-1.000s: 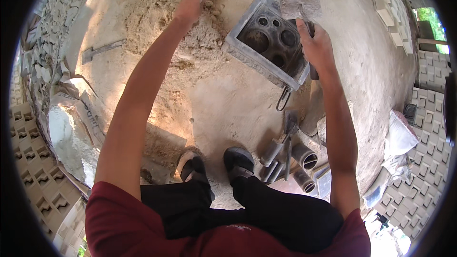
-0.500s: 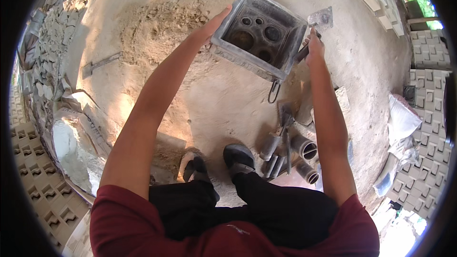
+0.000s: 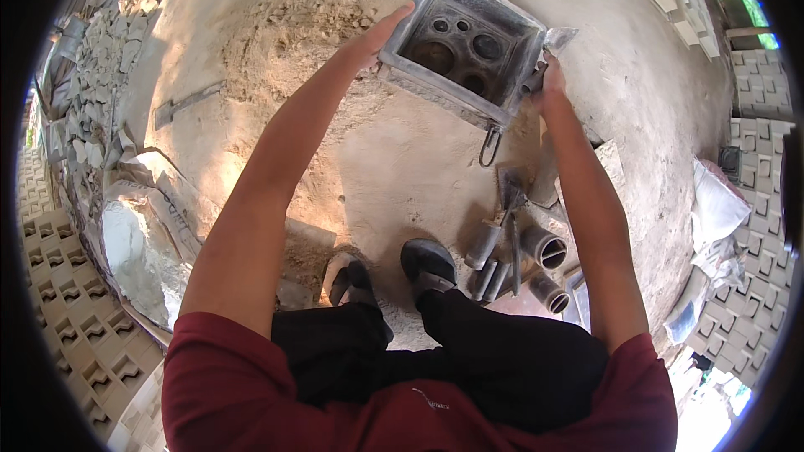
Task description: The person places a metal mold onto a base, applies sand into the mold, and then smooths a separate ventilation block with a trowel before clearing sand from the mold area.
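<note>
A square grey metal mould box (image 3: 456, 105) is held out at arm's length, its open side facing me. Round discs or openings of several sizes show on its floor, and a loop handle (image 3: 490, 147) sticks out from its near side. My left hand (image 3: 368, 43) grips the box's left wall; some of its fingers are hidden behind it. My right hand (image 3: 550, 82) is wrapped around a trowel (image 3: 561, 37) beside the right wall. The trowel's blade appears nearly edge-on by the box's right corner, and its dark handle end pokes out below my fingers.
Near my feet at right lie metal cylinders (image 3: 548, 251), another trowel (image 3: 511, 188) and rods. Loose soil (image 3: 280, 42) covers the ground at upper left. A flat metal bar (image 3: 188, 105) lies left. Stacked pale blocks (image 3: 758, 201) and a white sack (image 3: 716, 201) stand right.
The trowel has turned, so its blade looks narrower and sits closer to the box's right corner. The box has shifted slightly upward and right in view. Both grips are kept.
</note>
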